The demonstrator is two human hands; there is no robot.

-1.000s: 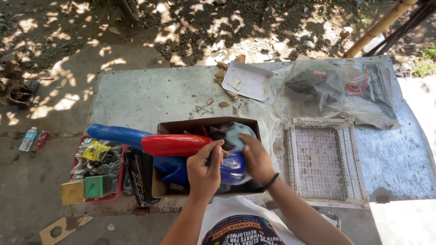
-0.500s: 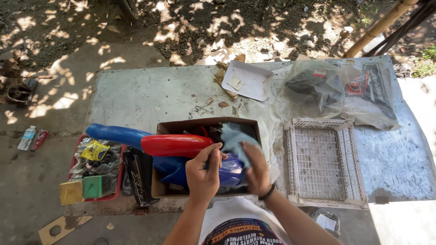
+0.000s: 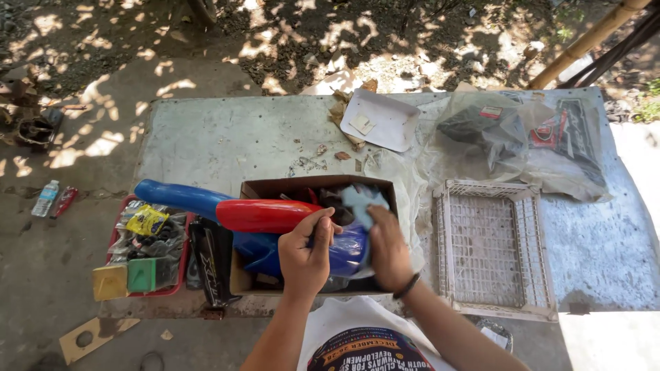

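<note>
A brown cardboard box [image 3: 311, 187] sits at the near edge of a grey concrete table [image 3: 227, 141]. Red [image 3: 265, 214] and blue [image 3: 175, 196] glossy plastic body panels stick out of it to the left. My left hand [image 3: 307, 253] grips the blue panel [image 3: 347, 251] inside the box, thumb pressed on its top. My right hand [image 3: 386, 249] presses a light blue cloth [image 3: 361, 204] against that blue panel. A dark band circles my right wrist.
A white wire crate [image 3: 491, 247] stands right of the box. Clear plastic bags with dark parts [image 3: 522, 137] lie at the back right, a white paper sheet [image 3: 381, 120] behind the box. A red tray of small items [image 3: 141, 247] sits at left. Bottles [image 3: 47, 198] lie on the ground.
My right hand has slid left and downward across the blue panel with the cloth. My left hand has stayed on the panel, shifting only slightly.
</note>
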